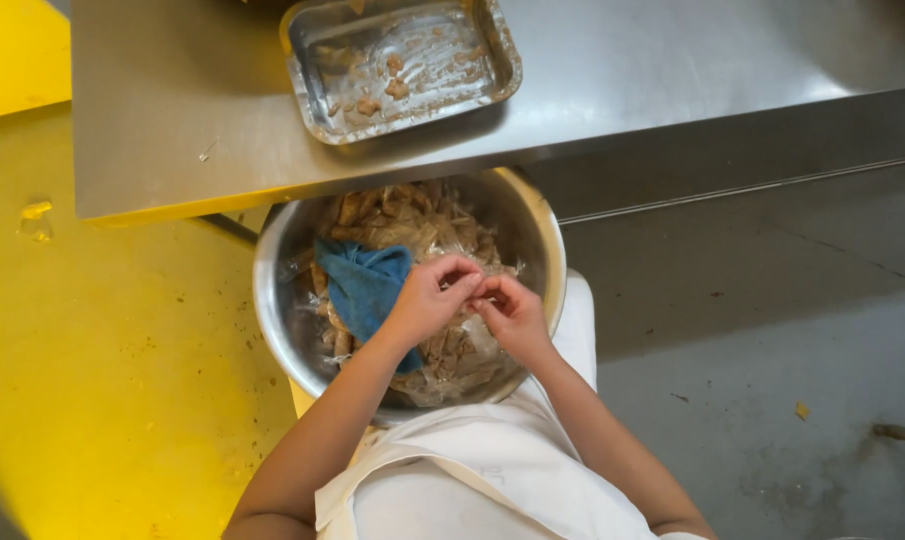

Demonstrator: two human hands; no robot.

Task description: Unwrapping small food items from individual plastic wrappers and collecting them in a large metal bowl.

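Observation:
A large steel bowl (273,300) sits below the table edge, filled with brownish food pieces under crumpled clear plastic film (443,225). A blue cloth (365,285) lies inside it on the left. My left hand (428,300) and my right hand (513,312) meet over the middle of the bowl, fingertips pinched together on the plastic film. My left wrist rests on the blue cloth. A white apron (473,470) covers my front below the bowl.
A steel table (173,110) spans the top, carrying a foil tray (308,95) with a few food scraps. Yellow floor (93,380) lies to the left, grey floor (773,380) to the right with small debris.

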